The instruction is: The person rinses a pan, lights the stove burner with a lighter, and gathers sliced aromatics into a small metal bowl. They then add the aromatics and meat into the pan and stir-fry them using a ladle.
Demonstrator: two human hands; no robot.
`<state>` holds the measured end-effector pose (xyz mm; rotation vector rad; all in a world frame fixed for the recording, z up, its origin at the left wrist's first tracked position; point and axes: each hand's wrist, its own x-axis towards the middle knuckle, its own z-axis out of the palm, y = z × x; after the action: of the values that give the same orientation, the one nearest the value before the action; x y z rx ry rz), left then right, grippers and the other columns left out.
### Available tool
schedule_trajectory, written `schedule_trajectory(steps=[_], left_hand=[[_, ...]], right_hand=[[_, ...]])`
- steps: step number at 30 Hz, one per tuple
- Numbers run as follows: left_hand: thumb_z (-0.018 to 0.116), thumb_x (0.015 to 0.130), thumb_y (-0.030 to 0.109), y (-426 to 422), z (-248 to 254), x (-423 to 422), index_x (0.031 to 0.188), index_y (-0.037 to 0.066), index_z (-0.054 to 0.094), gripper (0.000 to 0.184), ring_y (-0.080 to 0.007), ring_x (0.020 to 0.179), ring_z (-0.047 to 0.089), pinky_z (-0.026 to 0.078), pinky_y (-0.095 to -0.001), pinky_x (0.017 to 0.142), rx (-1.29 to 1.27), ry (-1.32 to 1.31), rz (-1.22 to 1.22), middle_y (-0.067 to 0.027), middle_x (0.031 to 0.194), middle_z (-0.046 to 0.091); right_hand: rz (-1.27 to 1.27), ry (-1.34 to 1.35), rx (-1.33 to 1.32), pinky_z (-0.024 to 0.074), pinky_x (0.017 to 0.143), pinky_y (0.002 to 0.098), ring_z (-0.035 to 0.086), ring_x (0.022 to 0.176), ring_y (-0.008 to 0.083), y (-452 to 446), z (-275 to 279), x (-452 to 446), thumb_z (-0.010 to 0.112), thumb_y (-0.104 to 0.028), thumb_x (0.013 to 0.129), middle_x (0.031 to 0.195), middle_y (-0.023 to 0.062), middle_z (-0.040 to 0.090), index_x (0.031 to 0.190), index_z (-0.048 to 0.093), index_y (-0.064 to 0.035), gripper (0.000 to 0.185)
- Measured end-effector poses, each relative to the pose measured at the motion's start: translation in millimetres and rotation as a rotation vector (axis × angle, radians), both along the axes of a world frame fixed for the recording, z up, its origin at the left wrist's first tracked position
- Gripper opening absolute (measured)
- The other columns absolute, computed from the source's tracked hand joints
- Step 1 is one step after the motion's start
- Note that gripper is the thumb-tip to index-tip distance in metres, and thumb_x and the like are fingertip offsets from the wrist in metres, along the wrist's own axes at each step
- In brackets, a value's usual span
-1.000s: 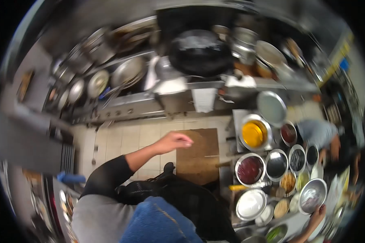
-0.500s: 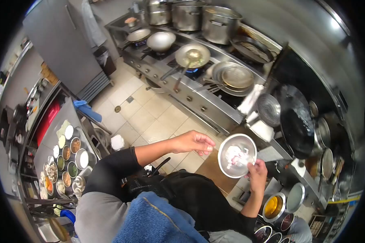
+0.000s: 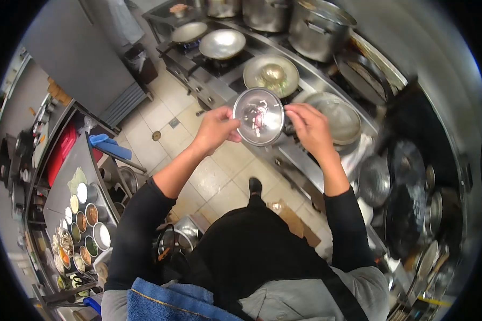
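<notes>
A round metal bowl [image 3: 246, 132] with some white and pinkish pieces inside is held up between my two hands, near the stove's front edge. My left hand [image 3: 217, 130] is closed on its left rim, the thumb showing at the side. On the right rim, the fingers of my right hand [image 3: 308, 124] grip the bowl. Just beyond the bowl, a pan [image 3: 250, 68] on the stove holds a ladle [image 3: 273, 75] and some greenish food in liquid.
The stove [image 3: 300, 166] carries two more pans, stacked pans [image 3: 340, 120] and large pots [image 3: 318, 32]. A big black wok [image 3: 404, 198] stands at the right. On the left, a counter [image 3: 64, 195] bears several small food containers. A mat lies on the tiled floor.
My left hand has come onto the bowl, which only my right hand held before. The bowl has moved nearer the stove pan, and the view has shifted.
</notes>
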<state>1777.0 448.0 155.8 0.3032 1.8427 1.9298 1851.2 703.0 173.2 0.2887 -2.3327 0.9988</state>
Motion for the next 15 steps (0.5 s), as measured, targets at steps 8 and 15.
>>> schedule_trajectory(steps=[8, 15], left_hand=[[0.064, 0.081, 0.002, 80, 7, -197, 0.071, 0.001, 0.051, 0.017, -0.0164, 0.057, 0.066, 0.056, -0.0279, 0.049, -0.082, 0.288, 0.134, -0.0062, 0.066, 0.059], [0.066, 0.074, 0.009, 124, 15, -298, 0.073, -0.001, 0.054, 0.016, -0.0289, 0.064, 0.067, 0.052, -0.0384, 0.058, -0.552, 0.736, 0.186, -0.0163, 0.069, 0.062]], right_hand=[[0.199, 0.089, 0.232, 0.0479, 0.088, 0.0416, 0.057, 0.105, 0.0344, 18, -34, -258, 0.062, -0.013, 0.087, 0.113, 0.0145, 0.059, 0.111, 0.063, -0.0063, 0.024], [0.300, -0.153, 0.367, 0.0481, 0.085, 0.0440, 0.059, 0.100, 0.0326, 54, -68, -360, 0.062, -0.016, 0.085, 0.100, 0.0136, 0.061, 0.092, 0.065, -0.0031, 0.015]])
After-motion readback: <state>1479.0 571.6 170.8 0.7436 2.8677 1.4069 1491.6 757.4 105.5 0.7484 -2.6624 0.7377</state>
